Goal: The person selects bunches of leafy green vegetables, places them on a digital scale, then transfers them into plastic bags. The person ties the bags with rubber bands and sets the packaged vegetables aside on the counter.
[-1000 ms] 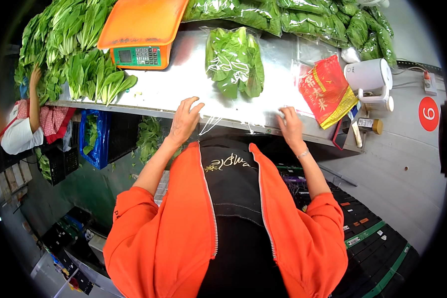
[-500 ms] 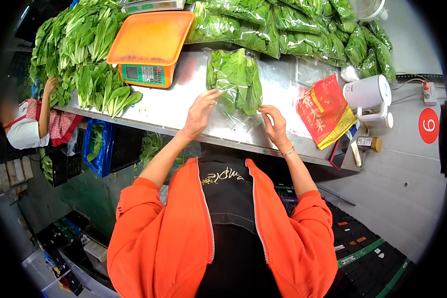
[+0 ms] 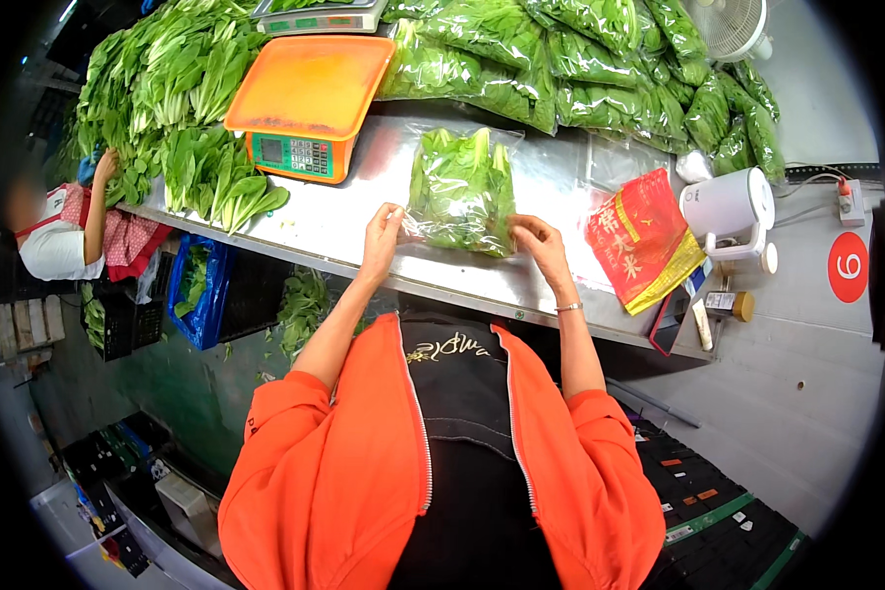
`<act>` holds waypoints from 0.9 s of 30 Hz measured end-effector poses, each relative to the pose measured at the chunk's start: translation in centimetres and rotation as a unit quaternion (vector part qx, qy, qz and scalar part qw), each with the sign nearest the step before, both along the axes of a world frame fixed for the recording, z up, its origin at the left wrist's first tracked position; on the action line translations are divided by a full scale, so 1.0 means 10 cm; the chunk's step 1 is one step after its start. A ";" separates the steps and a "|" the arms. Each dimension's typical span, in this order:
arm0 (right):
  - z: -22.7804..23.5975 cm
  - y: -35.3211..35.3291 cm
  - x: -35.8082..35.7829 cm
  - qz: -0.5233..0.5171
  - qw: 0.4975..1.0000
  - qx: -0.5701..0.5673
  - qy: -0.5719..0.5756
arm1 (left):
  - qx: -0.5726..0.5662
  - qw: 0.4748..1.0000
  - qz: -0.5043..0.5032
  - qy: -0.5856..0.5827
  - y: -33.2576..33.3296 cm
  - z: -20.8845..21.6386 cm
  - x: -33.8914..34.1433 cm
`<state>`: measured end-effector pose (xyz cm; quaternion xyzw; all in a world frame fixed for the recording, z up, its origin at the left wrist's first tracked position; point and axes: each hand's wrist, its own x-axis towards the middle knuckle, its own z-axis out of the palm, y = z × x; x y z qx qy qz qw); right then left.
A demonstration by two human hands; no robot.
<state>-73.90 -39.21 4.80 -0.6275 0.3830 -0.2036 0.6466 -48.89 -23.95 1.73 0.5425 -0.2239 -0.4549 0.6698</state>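
A clear plastic bag of leafy greens (image 3: 460, 187) lies on the metal table right in front of me. My left hand (image 3: 382, 241) is at its near left corner, thumb and fingers pinched together on the film. At the near right corner, my right hand (image 3: 543, 248) pinches the plastic between thumb and bent fingers. The leaves fill most of the bag, and its near edge lies close above the table's front edge. An orange scale (image 3: 310, 93) with a bare pan stands to the left of the bag.
Loose greens (image 3: 167, 79) are heaped at the left, and filled bags (image 3: 580, 74) are stacked along the back. To the right lie a red-yellow sack (image 3: 639, 241), a white kettle (image 3: 726, 208), a phone (image 3: 670, 320) and a jar (image 3: 730, 303). Another person (image 3: 59, 231) works at far left.
The bag has come nearer to me and its loose near end now looks drawn in close to the leaves. My left hand has moved down to the bag's near corner.
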 end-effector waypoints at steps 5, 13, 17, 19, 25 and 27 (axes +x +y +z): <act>0.04 -0.18 0.31 -0.026 0.987 -0.105 -0.114 | 0.024 0.999 -0.028 -0.009 0.00 0.02 0.09; -0.07 -0.30 0.36 -0.051 0.990 -0.019 -0.126 | -0.035 0.956 -0.041 -0.287 -0.32 0.35 0.13; -0.08 -0.39 0.37 -0.046 0.989 0.014 -0.139 | -0.061 0.912 0.005 -0.406 -0.58 0.42 0.13; -0.08 -0.43 0.39 -0.040 0.990 0.022 -0.133 | -0.010 0.931 -0.001 -0.365 -0.66 0.33 0.14; -0.08 -0.53 0.49 -0.064 0.991 0.063 -0.095 | 0.090 0.930 0.085 -0.347 -0.81 0.23 0.09; -0.26 -0.59 0.54 -0.092 0.993 0.025 -0.064 | 0.123 0.926 0.110 -0.340 -0.87 0.11 0.11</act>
